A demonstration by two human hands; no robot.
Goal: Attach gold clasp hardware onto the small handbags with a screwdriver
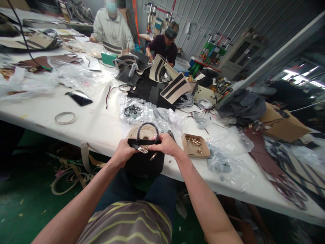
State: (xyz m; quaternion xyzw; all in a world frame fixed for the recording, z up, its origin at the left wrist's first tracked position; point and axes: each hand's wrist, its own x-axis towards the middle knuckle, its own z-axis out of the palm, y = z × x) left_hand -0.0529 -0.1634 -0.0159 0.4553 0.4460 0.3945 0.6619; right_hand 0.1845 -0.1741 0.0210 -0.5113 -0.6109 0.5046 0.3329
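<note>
A small black handbag (144,162) hangs in front of me at the near edge of the white table (96,125). My left hand (124,152) is closed on the bag's top left edge. My right hand (165,144) is closed on the top right edge, fingers over a black strap with a metal clasp (142,149). The bag's round black handle (148,130) stands up between my hands. A coil of pale cord (145,133) lies on the table just behind the bag.
A cardboard tray of small metal fittings (195,145) sits right of my hand. Plastic bags (152,113), a phone (79,97), a tape ring (65,117) and striped bag panels (175,88) cover the table. Two people work at the far end. Straps lie on the green floor (27,203).
</note>
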